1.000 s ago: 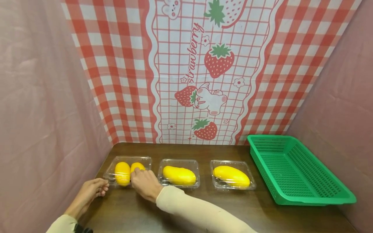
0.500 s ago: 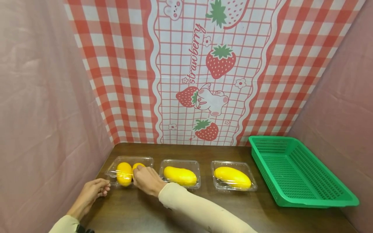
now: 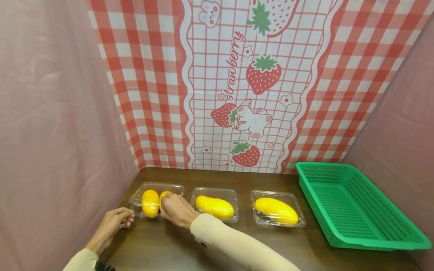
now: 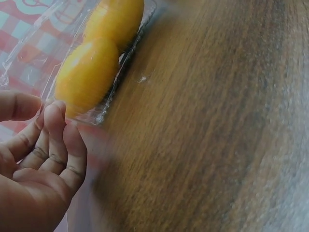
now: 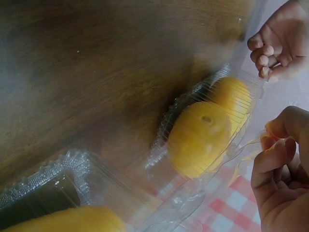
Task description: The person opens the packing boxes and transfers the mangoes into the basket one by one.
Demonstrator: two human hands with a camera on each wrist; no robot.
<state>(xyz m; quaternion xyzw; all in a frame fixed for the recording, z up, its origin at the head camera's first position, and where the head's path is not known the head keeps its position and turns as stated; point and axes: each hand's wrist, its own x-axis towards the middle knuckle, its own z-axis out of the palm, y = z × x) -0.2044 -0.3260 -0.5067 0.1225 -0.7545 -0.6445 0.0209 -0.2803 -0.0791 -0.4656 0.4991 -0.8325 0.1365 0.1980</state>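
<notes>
Two yellow mangoes (image 3: 150,203) lie side by side in the leftmost clear plastic clamshell box (image 3: 159,184), under its clear lid. My left hand (image 3: 113,224) is at the box's near left corner; in the left wrist view its thumb and fingertips pinch the thin plastic edge. Across the right part of the box reaches my right hand (image 3: 178,209), partly covering the second mango. The right wrist view shows that right hand (image 5: 285,169) with thumb and forefinger pinching the lid's edge, and my left hand (image 5: 282,46) at the far end.
To the right stand two more clear boxes, the middle box (image 3: 235,194) and the right box (image 3: 252,195), with one mango visible in each. A green perforated basket (image 3: 335,229) is at the far right of the wooden table (image 3: 152,244). Checked cloth hangs behind.
The whole head view has shifted, so everything appears a little farther right and lower. Both hands keep to the same places on the left box, with hardly any movement.
</notes>
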